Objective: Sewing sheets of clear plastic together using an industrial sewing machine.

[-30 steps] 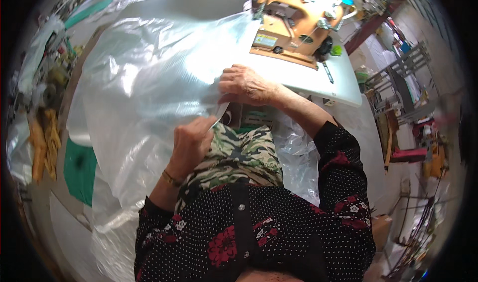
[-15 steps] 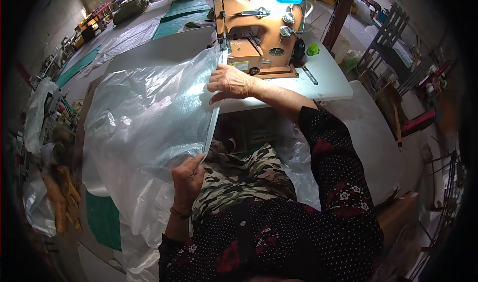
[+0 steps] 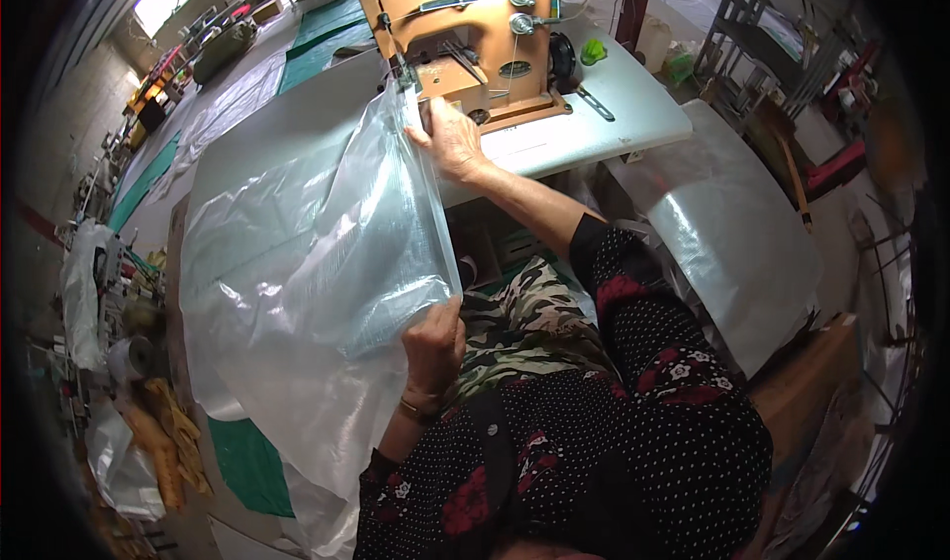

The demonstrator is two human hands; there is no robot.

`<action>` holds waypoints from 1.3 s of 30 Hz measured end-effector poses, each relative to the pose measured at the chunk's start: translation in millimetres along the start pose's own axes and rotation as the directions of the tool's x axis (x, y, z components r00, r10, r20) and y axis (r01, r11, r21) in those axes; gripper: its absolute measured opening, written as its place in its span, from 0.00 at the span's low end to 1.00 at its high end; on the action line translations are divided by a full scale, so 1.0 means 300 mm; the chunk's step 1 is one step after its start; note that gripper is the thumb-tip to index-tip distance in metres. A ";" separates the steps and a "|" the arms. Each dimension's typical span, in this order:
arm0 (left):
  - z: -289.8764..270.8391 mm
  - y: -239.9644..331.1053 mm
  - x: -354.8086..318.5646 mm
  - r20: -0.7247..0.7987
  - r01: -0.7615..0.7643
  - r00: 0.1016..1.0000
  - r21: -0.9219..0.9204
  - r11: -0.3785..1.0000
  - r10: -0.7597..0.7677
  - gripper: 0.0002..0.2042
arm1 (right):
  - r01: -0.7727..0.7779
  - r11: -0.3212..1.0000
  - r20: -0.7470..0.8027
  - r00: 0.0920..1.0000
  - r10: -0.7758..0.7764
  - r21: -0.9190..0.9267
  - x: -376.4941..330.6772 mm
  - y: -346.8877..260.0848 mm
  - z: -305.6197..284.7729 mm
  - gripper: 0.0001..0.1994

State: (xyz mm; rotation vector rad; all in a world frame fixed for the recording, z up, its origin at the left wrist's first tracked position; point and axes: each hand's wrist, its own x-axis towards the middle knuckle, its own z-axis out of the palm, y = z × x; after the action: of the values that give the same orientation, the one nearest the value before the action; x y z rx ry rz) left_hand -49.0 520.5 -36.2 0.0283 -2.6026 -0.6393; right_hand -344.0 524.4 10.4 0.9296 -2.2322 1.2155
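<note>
A translucent woven plastic sheet [image 3: 327, 253] drapes over the left part of the sewing table and hangs down in front. Its folded right edge runs up to the needle and presser foot of an orange-tan industrial sewing machine [image 3: 473, 41]. My left hand [image 3: 433, 347] is closed on the near corner of that edge, just above my lap. Close to the machine's needle, my right hand [image 3: 453, 142] has its thumb and fingers on the far end of the edge; its fingertips are partly hidden.
The white sewing table [image 3: 633, 137] carries a flat slotted metal piece [image 3: 596, 105] and a small bright green object [image 3: 593, 51]. Another plastic sheet [image 3: 732, 233] hangs at the right. A grey metal chair [image 3: 757, 50] stands behind it. Green cloth [image 3: 247, 461] lies at lower left.
The view has shifted, so the machine appears higher and further left. My right hand is now closer to the needle along the edge. My left hand has moved right with the corner, straightening the edge.
</note>
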 end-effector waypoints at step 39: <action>0.027 -0.240 0.730 -0.247 0.030 0.968 -0.076 0.997 -0.048 0.12 | -0.315 0.468 0.139 0.918 0.372 0.826 -0.040 0.071 0.108 0.17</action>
State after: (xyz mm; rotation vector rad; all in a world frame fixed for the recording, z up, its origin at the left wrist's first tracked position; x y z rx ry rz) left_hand -254.7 432.2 19.1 0.1298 -2.3408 -0.6958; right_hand -353.2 509.3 -26.3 0.6928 -1.7450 2.6134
